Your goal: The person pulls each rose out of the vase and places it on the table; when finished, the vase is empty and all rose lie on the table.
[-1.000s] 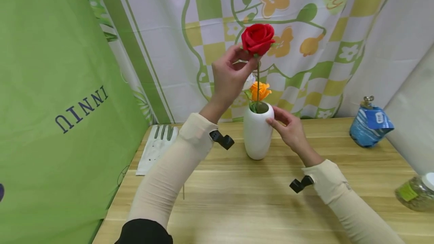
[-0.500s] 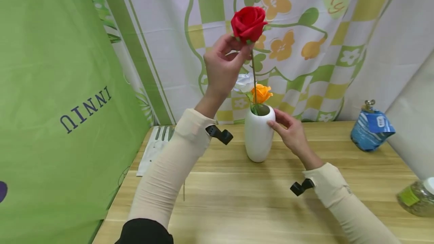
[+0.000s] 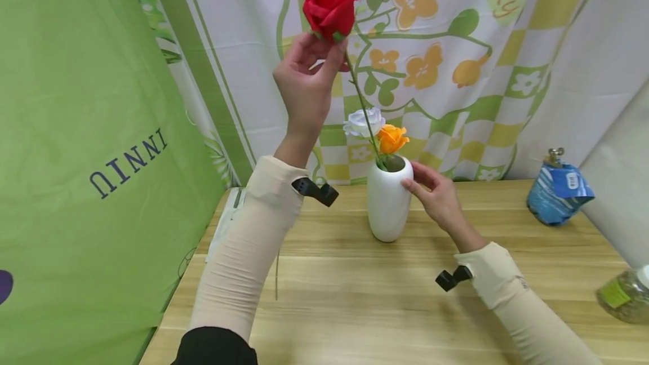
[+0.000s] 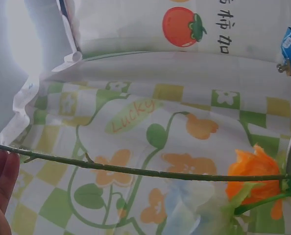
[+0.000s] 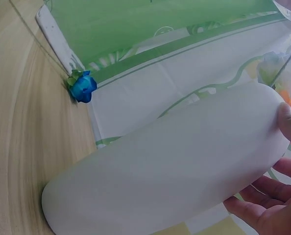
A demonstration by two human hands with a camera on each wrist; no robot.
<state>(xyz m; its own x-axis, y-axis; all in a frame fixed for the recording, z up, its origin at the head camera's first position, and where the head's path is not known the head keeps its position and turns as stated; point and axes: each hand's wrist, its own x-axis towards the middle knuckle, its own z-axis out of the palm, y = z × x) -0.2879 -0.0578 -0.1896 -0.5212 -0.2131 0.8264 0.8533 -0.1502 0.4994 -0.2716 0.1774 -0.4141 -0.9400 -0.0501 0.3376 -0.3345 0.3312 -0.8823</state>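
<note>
The left hand point(image 3: 308, 84) pinches the red rose point(image 3: 330, 9) just under its bloom, up and left of the white vase point(image 3: 388, 210), stem reaching into the mouth; it looks light, petals soft, stem springy and best to hold. The right hand point(image 3: 439, 196) grips the vase, likely slick and breakable, near its rim; an orange rose point(image 3: 392, 139) stands in it.

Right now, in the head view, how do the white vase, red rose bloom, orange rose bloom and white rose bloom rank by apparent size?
1. White vase
2. Red rose bloom
3. White rose bloom and orange rose bloom: too alike to rank.
</note>
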